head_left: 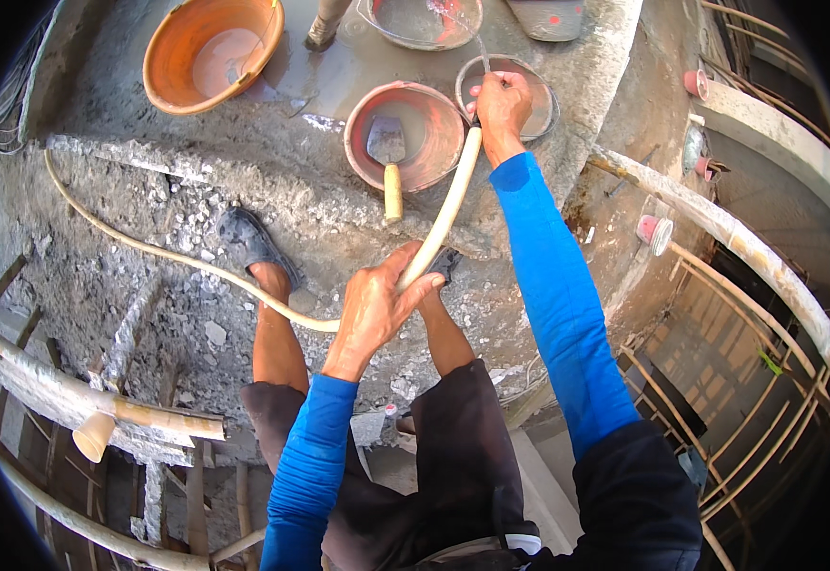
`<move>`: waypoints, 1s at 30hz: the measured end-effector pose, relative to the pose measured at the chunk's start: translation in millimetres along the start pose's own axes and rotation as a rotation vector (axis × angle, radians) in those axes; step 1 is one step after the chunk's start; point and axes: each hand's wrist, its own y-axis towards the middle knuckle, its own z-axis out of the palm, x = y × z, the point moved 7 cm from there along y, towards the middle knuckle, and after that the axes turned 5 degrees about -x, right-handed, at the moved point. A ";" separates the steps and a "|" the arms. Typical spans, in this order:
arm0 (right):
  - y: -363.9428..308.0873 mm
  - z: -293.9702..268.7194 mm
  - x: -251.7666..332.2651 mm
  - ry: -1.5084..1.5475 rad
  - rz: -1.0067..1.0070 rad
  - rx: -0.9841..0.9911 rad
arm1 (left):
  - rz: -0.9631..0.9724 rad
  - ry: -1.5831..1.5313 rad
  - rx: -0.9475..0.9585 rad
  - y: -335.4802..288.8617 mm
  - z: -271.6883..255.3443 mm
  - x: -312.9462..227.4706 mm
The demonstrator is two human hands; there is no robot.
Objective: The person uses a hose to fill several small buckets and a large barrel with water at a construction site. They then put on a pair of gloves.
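A pale yellow hose runs up between my two hands. My left hand is closed around its lower part, in front of my shins. Farther up, my right hand grips the hose's end with fingers pinched together, above a grey-rimmed bucket. A thin stream of water leaves the hose end toward a far bucket holding cloudy liquid. Left of my right hand stands a reddish bucket with grey liquid. A flat-bladed scraper with a yellow handle leans over its near rim.
An orange tub sits at the far left on the wet concrete slab. Rubble lies around my sandalled feet. Bamboo poles line the drop at right; wooden scaffolding stands at lower left. The hose trails left across the rubble.
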 end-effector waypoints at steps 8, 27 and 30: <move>0.2 -17.1 -11.3 -0.031 0.019 0.007 | -0.057 -0.035 0.084 1.0 11.3 -1.7; 11.0 -104.3 -35.4 0.110 0.059 -0.244 | 0.031 0.083 0.140 8.6 30.7 -16.3; 6.4 -110.6 -30.6 0.157 0.047 -0.257 | 0.041 0.089 0.156 7.7 33.4 -16.8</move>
